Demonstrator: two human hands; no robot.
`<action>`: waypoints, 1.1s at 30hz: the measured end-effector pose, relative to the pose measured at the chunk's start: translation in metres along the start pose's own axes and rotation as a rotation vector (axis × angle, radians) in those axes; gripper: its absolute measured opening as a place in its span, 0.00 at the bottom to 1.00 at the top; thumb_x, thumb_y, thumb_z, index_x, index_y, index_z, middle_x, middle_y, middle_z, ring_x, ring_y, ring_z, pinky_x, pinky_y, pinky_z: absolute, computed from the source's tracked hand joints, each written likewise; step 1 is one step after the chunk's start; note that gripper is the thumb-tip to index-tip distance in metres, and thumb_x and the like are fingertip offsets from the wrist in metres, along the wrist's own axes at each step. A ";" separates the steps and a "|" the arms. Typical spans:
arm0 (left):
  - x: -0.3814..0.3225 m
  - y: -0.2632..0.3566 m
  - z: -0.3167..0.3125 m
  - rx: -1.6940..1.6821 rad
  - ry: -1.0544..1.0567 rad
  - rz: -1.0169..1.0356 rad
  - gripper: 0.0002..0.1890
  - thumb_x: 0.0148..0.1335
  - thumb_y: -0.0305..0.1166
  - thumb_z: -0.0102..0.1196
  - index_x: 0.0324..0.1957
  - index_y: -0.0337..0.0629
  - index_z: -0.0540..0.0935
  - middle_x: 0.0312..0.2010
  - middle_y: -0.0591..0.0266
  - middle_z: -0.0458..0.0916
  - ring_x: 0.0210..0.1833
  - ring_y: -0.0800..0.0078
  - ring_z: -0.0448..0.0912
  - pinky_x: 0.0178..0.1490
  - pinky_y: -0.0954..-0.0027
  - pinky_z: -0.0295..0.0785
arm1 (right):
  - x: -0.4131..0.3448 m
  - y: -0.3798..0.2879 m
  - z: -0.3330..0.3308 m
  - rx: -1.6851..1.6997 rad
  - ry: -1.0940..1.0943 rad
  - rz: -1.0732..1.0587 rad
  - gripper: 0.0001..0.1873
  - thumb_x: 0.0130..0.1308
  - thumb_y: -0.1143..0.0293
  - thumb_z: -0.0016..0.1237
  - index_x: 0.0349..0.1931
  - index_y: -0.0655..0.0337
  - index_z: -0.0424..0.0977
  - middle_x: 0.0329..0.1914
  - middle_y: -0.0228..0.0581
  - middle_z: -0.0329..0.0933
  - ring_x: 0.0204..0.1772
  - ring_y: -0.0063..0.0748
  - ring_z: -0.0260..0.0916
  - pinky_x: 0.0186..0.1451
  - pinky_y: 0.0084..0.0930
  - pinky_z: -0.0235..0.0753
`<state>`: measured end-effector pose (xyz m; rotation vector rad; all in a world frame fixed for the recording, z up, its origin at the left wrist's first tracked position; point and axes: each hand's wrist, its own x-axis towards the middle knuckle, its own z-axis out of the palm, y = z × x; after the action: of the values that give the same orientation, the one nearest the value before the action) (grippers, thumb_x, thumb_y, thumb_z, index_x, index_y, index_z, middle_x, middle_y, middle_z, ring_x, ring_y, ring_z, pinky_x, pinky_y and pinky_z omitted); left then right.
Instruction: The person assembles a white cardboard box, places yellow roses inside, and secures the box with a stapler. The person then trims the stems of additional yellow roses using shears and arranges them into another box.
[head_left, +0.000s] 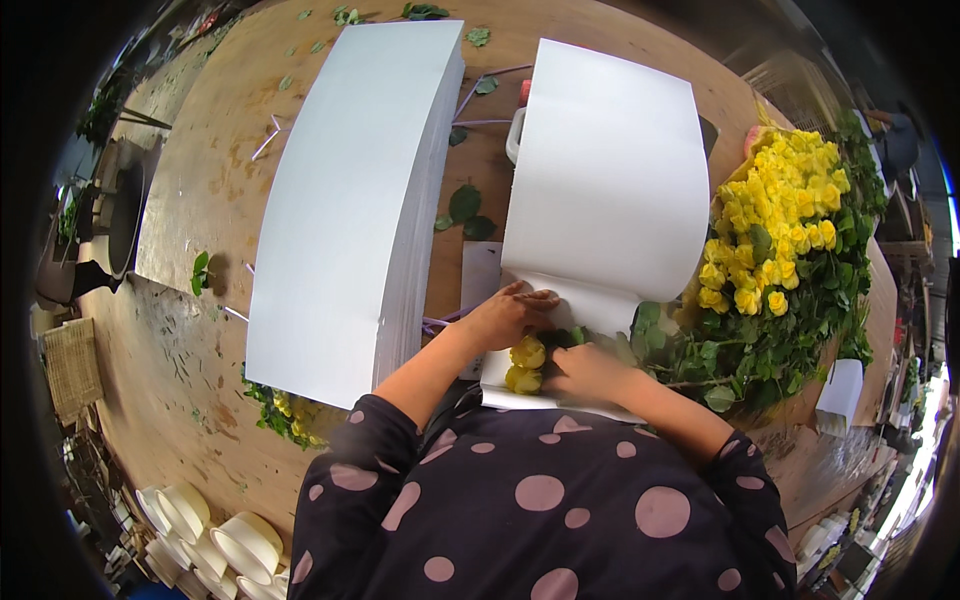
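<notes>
Close to my body, two yellow roses (526, 366) lie on a white corrugated sheet (592, 300) whose near part is creased. My left hand (517, 311) rests on that sheet just beyond the blooms, fingers spread. Beside the roses, on their right, my right hand (585, 371) is curled against the blooms and leaves; it is blurred, and its fingertips are hidden, so its grip is unclear. The sheet's flat far part (607, 172) extends away from me. Green rose stems and leaves (705, 360) spread to the right of my right hand.
A tall stack of white sheets (352, 202) stands left. Many yellow roses (780, 202) are heaped at right on the wooden table (217, 142). Purple ties (480, 90) and loose leaves (465, 202) lie about. White round containers (247, 544) sit low left. A person (896, 139) is far right.
</notes>
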<state>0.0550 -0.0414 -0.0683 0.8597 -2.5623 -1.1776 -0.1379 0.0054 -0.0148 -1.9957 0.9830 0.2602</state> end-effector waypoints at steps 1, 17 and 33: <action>0.000 0.000 -0.001 0.012 -0.012 0.008 0.12 0.52 0.30 0.53 0.41 0.50 0.80 0.59 0.63 0.65 0.65 0.70 0.58 0.66 0.52 0.48 | 0.001 0.000 -0.001 -0.025 -0.002 0.006 0.21 0.52 0.57 0.52 0.28 0.70 0.67 0.23 0.56 0.73 0.33 0.57 0.71 0.37 0.43 0.71; -0.011 0.029 -0.008 0.124 -0.160 -0.137 0.19 0.44 0.51 0.59 0.39 0.60 0.82 0.63 0.67 0.59 0.69 0.66 0.45 0.68 0.51 0.39 | -0.085 0.016 -0.067 0.199 0.765 0.094 0.10 0.56 0.65 0.50 0.34 0.61 0.75 0.30 0.47 0.77 0.35 0.43 0.75 0.38 0.31 0.74; -0.012 0.028 -0.005 0.105 -0.096 -0.116 0.16 0.43 0.48 0.60 0.36 0.59 0.84 0.61 0.66 0.61 0.69 0.64 0.48 0.68 0.49 0.40 | -0.257 0.191 -0.103 -0.228 1.876 0.600 0.15 0.49 0.82 0.50 0.38 0.59 0.69 0.35 0.40 0.67 0.40 0.41 0.68 0.46 0.29 0.68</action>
<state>0.0545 -0.0234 -0.0428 1.0106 -2.7054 -1.1508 -0.4656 0.0057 0.0609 -1.6485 2.6824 -1.5266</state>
